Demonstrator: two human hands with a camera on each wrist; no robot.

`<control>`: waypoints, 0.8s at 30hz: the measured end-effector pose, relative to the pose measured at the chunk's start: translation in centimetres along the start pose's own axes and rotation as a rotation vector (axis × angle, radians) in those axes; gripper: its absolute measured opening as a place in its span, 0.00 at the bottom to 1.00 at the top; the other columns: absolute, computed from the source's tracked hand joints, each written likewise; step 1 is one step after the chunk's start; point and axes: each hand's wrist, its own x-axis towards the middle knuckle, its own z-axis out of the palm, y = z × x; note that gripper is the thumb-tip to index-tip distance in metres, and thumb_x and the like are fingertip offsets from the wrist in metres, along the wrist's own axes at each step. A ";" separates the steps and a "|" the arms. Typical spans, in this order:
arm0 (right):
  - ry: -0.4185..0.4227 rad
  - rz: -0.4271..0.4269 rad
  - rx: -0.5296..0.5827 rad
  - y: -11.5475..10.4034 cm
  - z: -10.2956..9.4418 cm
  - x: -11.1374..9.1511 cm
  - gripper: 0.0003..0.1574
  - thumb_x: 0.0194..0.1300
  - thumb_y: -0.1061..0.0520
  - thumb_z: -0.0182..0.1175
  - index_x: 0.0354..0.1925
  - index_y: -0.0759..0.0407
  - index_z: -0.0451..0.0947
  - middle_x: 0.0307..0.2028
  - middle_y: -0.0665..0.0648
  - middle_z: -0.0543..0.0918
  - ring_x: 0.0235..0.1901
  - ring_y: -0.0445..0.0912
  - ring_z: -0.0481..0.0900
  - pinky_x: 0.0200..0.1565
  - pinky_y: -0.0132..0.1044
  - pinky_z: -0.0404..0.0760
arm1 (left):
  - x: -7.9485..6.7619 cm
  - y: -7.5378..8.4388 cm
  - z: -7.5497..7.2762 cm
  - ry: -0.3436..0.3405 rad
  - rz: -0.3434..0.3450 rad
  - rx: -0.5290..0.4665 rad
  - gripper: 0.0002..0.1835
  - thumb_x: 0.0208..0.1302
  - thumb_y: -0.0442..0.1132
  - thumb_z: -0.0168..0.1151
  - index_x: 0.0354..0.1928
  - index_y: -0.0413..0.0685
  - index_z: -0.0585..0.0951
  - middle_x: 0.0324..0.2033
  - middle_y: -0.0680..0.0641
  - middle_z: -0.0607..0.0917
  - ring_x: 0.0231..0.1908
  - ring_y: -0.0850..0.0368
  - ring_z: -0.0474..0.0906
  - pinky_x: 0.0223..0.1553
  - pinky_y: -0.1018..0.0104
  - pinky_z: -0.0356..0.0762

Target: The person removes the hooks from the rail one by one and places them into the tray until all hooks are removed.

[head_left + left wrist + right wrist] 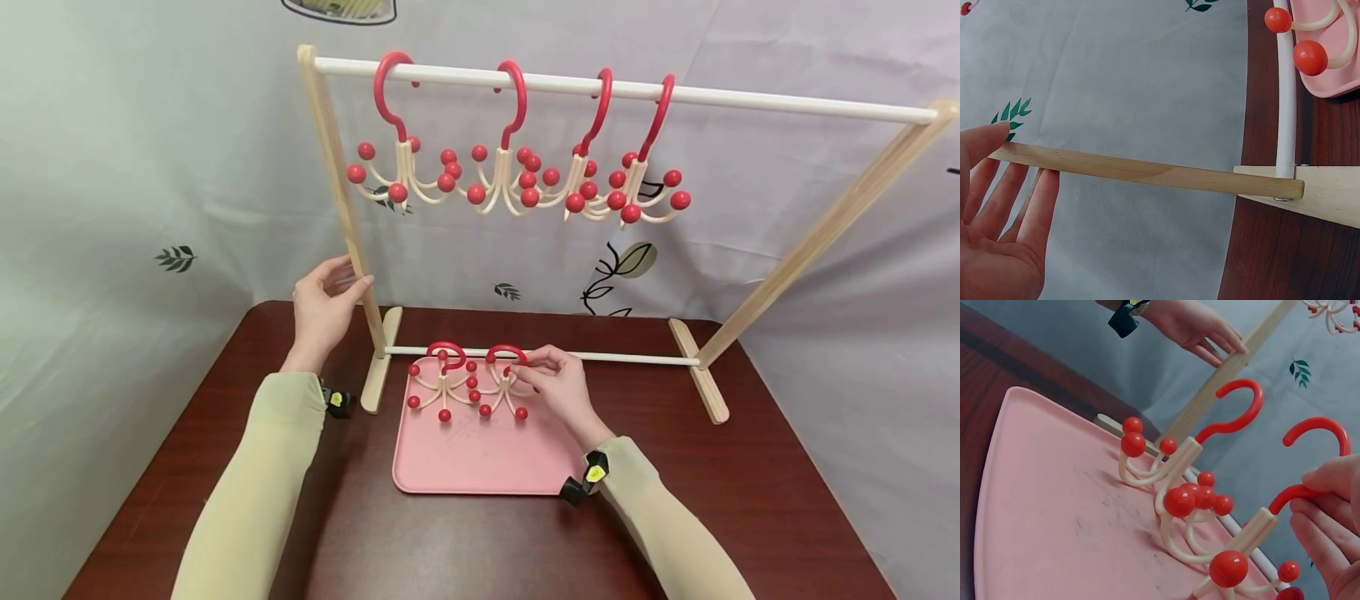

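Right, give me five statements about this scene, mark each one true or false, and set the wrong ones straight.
1. The right hand pinches a red hook. True.
2. The left hand holds a second hook. False: the left hand holds a wooden post.
3. Four hangers hang from the upper rail. True.
4. The tray is blue. False: the tray is pink.
5. The lower rail is white. True.

The setting appeared to be a draped booth [97,208]. Leaf-printed cloth [457,267] hung behind the left hand [322,308], a dark table [465,542] below.
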 end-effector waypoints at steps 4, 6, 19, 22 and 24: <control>-0.002 0.001 0.011 0.3 -0.1 0.0 0.14 0.60 0.64 0.75 0.42 0.70 0.83 0.38 0.58 0.90 0.36 0.44 0.89 0.35 0.42 0.85 | 0.0 0.0 0.1 0.002 0.000 0.001 0.26 0.67 0.45 0.71 0.65 0.46 0.80 0.54 0.42 0.85 0.54 0.50 0.83 0.53 0.59 0.83; -0.004 0.005 0.014 0.4 -0.2 -0.1 0.14 0.60 0.64 0.75 0.42 0.69 0.83 0.38 0.58 0.90 0.37 0.45 0.89 0.37 0.47 0.86 | 0.1 0.0 0.1 0.004 0.001 0.000 0.26 0.67 0.44 0.71 0.64 0.46 0.81 0.54 0.42 0.85 0.54 0.50 0.83 0.53 0.59 0.83; 0.013 -0.148 0.099 -2.3 -2.0 -0.2 0.25 0.59 0.66 0.75 0.55 0.67 0.83 0.54 0.67 0.84 0.52 0.56 0.85 0.50 0.38 0.85 | 0.0 0.0 0.0 0.000 -0.002 0.003 0.26 0.67 0.45 0.71 0.65 0.46 0.80 0.55 0.42 0.85 0.54 0.49 0.83 0.54 0.58 0.82; 0.044 -0.216 0.114 -4.3 -2.9 -0.3 0.26 0.58 0.66 0.76 0.55 0.67 0.83 0.53 0.66 0.85 0.52 0.55 0.85 0.53 0.41 0.83 | 0.0 0.0 0.0 0.002 0.001 0.004 0.26 0.67 0.45 0.71 0.64 0.46 0.80 0.55 0.42 0.85 0.54 0.49 0.83 0.54 0.60 0.82; 0.072 -0.264 0.106 -6.1 -3.6 -0.4 0.26 0.56 0.66 0.77 0.54 0.66 0.84 0.51 0.65 0.86 0.51 0.53 0.85 0.53 0.42 0.83 | 0.1 -0.1 0.1 0.008 0.004 0.000 0.25 0.67 0.44 0.71 0.64 0.45 0.81 0.54 0.41 0.86 0.53 0.49 0.83 0.53 0.61 0.83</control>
